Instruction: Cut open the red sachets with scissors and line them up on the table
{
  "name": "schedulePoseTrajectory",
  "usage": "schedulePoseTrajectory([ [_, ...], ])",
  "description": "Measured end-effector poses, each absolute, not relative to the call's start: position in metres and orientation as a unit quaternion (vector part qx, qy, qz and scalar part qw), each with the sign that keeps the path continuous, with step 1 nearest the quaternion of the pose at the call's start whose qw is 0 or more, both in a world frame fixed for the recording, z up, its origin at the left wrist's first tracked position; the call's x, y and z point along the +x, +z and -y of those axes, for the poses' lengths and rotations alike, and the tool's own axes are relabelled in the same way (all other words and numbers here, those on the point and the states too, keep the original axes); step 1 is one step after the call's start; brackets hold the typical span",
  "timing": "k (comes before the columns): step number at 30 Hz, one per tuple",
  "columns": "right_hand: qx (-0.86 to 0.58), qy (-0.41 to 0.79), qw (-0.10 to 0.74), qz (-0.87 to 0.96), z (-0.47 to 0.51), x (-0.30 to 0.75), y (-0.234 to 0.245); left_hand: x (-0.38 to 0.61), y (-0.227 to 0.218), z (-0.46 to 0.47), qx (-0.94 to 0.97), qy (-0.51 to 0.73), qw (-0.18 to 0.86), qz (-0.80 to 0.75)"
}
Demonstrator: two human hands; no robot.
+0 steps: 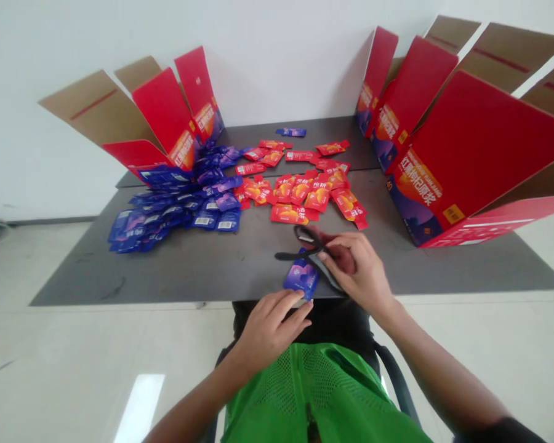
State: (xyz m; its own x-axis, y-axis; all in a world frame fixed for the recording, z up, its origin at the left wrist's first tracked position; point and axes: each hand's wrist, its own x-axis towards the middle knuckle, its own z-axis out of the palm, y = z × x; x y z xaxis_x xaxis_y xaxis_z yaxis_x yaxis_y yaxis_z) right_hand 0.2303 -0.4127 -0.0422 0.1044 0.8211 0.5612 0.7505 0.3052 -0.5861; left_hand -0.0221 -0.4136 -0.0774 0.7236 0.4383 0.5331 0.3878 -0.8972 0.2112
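My right hand (362, 271) is closed around black scissors (321, 261) with grey on the grip, whose dark parts spread apart toward the left. Beneath them, at the table's front edge, lies a blue-purple sachet (301, 277). The fingertips of my left hand (277, 326) hold its near end, with part of the grip hidden. Several red-orange sachets (319, 194) are scattered just beyond the scissors. A big heap of blue sachets (166, 212) spreads to the left of them.
Open red cartons (471, 141) with raised flaps stand along the right of the dark table (203, 264). More red cartons (159, 117) stand at the back left, touching the blue heap. One blue sachet (290, 132) lies near the wall.
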Motion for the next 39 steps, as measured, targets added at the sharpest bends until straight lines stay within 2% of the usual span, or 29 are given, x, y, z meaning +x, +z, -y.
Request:
schedulePoseTrajectory([
  [3,-0.521,0.089,0.370,0.764,0.408,0.200,-0.050,-0.020,-0.091,0.415,0.933,0.270,0.061,-0.231],
  [6,-0.527,0.073,0.322,0.783,0.395,0.198,-0.062,-0.023,-0.099,0.413,0.940,0.244,0.072,-0.228],
  [10,-0.571,0.013,0.315,0.758,0.367,0.225,-0.060,-0.027,-0.099,0.411,0.940,0.253,0.080,-0.216],
  [13,-0.577,-0.015,0.342,0.741,0.363,0.229,-0.046,-0.026,-0.098,0.408,0.935,0.270,0.086,-0.213],
  [16,-0.543,0.012,0.370,0.754,0.384,0.209,-0.038,-0.025,-0.096,0.407,0.932,0.279,0.093,-0.211],
  [20,-0.473,0.082,0.304,0.823,0.405,0.189,-0.051,-0.026,-0.092,0.408,0.932,0.274,0.105,-0.213],
  [24,-0.526,0.052,0.308,0.791,0.378,0.214,-0.062,-0.029,-0.092,0.407,0.941,0.259,0.084,-0.200],
  [29,-0.564,-0.004,0.334,0.755,0.363,0.226,-0.044,-0.029,-0.093,0.407,0.942,0.258,0.079,-0.200],
  [31,-0.541,0.017,0.343,0.767,0.380,0.211,-0.039,-0.028,-0.092,0.408,0.942,0.255,0.082,-0.201],
  [35,-0.476,0.099,0.279,0.828,0.406,0.190,-0.050,-0.026,-0.089,0.410,0.938,0.254,0.095,-0.215],
  [39,-0.528,0.061,0.300,0.792,0.378,0.214,-0.061,-0.024,-0.088,0.410,0.931,0.280,0.088,-0.217],
])
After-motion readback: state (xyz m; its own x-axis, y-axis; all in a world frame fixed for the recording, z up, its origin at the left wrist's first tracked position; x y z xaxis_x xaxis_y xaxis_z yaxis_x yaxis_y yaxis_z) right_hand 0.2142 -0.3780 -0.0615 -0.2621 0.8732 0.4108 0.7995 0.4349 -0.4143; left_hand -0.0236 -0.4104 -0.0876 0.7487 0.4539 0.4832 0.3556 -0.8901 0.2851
